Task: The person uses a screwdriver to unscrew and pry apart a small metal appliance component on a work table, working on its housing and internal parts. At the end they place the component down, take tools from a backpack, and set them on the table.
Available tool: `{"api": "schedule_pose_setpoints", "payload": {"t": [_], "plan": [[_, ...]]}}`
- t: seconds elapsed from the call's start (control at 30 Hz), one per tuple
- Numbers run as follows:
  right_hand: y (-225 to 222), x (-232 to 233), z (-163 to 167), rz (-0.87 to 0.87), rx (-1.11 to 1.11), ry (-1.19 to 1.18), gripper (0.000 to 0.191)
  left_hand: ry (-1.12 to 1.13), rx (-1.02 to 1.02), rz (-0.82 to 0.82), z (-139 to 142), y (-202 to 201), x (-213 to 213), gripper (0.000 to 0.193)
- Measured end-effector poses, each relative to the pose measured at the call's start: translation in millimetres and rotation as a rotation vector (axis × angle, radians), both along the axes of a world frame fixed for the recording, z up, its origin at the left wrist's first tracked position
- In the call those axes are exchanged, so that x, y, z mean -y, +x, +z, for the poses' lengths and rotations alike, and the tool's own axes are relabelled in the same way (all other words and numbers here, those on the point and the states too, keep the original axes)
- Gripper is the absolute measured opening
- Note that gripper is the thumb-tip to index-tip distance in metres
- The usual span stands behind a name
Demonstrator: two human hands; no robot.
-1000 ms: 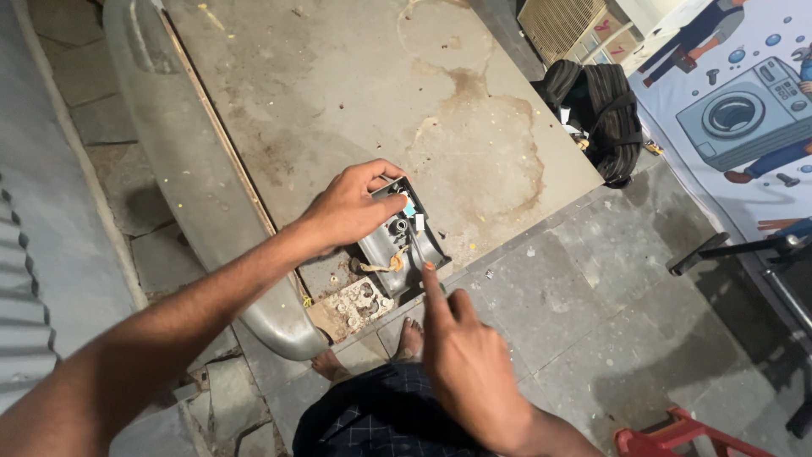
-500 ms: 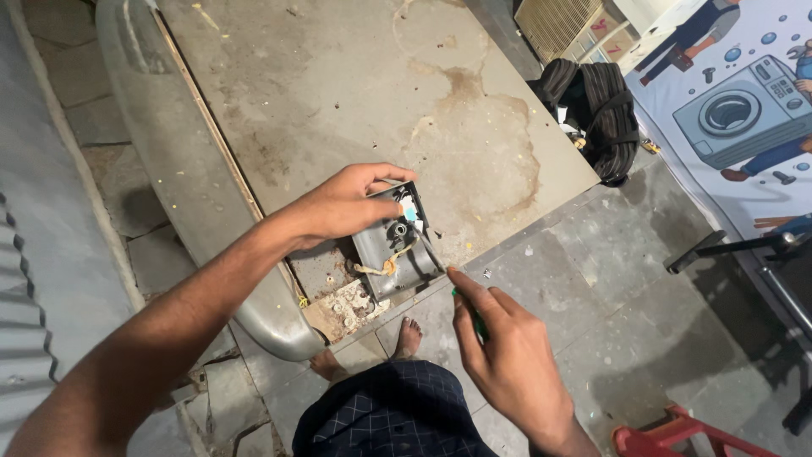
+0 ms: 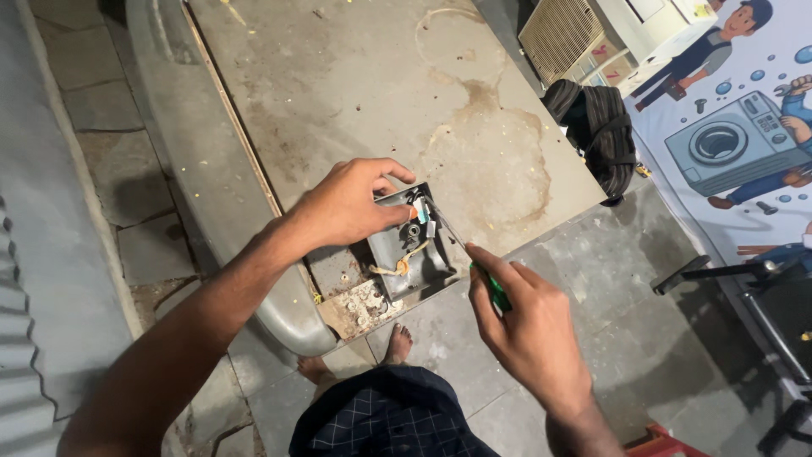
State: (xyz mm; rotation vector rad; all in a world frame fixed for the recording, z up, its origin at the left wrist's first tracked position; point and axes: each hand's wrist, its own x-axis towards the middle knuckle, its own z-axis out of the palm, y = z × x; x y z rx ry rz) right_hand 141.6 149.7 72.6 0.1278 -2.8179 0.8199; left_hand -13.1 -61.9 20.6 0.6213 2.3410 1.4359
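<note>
Since the earlier frame your right hand [image 3: 529, 326] has come up from beside the panel and brought a green-handled screwdriver [image 3: 470, 257] in, its thin shaft now slanting up to the wires at the top of the small grey metal box [image 3: 414, 250]. Your right fingers [image 3: 495, 271] are closed around the green handle. Your left hand [image 3: 347, 206] has kept its place on the box's upper left corner, fingers curled shut on the rim, thumb near the orange and blue wire ends [image 3: 418, 211].

That box sits in an opening at the near corner of the big, stained grey appliance panel [image 3: 355, 93], which lies flat over the paved floor. A yellowish wire loops across the box's inside. Just beside it, nearer you, is a crumbly, rusted patch [image 3: 359, 306]. A bare foot [image 3: 395, 345] shows below the panel's edge. Well apart, past the far corner, lies a dark striped bundle of cloth [image 3: 602, 135].
</note>
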Motion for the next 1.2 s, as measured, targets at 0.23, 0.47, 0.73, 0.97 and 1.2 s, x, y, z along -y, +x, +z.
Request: {"api": "schedule_pose_setpoints", "payload": {"t": [0.23, 0.47, 0.73, 0.97, 1.2], "plan": [[-17.9, 15.2, 24.8, 0.051, 0.029, 0.228, 0.032, 0.011, -0.085, 0.034, -10.4, -2.2, 0.5, 0.046], [-24.3, 20.7, 43.1, 0.068, -0.021, 0.355, 0.026, 0.013, -0.080, 0.063, -4.3, 0.8, 2.1, 0.041], [-36.3, 13.7, 41.9, 0.214, -0.053, 0.326, 0.027, 0.035, -0.156, 0.065, -16.4, -4.0, 0.8, 0.043], [-71.4, -12.1, 60.8, 0.165, 0.232, 0.344, 0.027, 0.020, -0.090, 0.001, -19.5, -7.6, -1.5, 0.045], [-92.0, -29.5, 60.6, 0.250, 0.263, 0.234, 0.029, -0.075, -0.031, -0.043, -16.0, -6.1, -6.5, 0.041]]}}
